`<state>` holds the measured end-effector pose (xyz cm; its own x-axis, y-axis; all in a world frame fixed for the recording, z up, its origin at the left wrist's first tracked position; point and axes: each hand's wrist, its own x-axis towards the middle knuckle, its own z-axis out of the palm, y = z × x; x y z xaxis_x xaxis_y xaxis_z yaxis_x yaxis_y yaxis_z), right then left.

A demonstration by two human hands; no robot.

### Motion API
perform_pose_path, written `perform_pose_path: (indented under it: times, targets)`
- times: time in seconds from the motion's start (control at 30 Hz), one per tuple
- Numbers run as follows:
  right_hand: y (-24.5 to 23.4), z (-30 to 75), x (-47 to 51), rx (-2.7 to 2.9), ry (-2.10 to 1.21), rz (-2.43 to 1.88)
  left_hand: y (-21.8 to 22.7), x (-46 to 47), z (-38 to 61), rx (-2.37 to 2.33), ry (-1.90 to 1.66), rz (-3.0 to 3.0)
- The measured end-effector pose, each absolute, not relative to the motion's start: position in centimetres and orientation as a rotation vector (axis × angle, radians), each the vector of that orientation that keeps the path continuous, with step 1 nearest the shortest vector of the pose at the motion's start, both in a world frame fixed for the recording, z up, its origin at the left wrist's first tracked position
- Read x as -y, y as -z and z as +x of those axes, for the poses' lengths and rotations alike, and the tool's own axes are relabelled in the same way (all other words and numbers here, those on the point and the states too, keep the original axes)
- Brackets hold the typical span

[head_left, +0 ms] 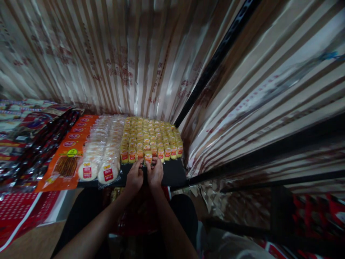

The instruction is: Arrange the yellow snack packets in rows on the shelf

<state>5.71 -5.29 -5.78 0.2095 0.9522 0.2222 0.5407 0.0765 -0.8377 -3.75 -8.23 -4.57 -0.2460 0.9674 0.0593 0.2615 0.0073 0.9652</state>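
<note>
Both my hands meet at the front edge of a block of small yellow snack packs, lined up in rows on a black shelf. Between my fingertips is one small yellow snack pack with a red and white label, standing slightly forward of the front row. My left hand pinches its left side. My right hand has thumb and fingers closed on its right side. To the left lie two rows of clear-wrapped round white crackers with red labels.
An orange snack bag and a pile of dark shiny packets lie further left. Below is a red basket. Striped cardboard sheets stand behind, with a black metal post at the corner. Red packages sit lower right.
</note>
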Motion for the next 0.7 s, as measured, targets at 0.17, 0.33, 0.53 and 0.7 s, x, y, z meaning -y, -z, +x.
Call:
perform_pose_path:
  times: [0.17,0.33,0.53,0.7]
  targets:
    - [6.4,5.4,5.4,1.379,-0.601,-1.547,4.7,8.3,-4.2,-1.567,-1.286,1.323]
    - [6.7,5.4,5.5,1.449,-0.543,-1.458,5.6,8.3,-3.9,-1.583,-1.32,1.378]
    - [7.1,5.6,5.5,1.573,-0.492,-1.425,6.6,8.4,-3.9,-1.58,-1.314,1.492]
    - [7.5,5.8,5.4,1.635,-0.454,-1.379,6.9,8.5,-4.0,-1.597,-1.288,1.545]
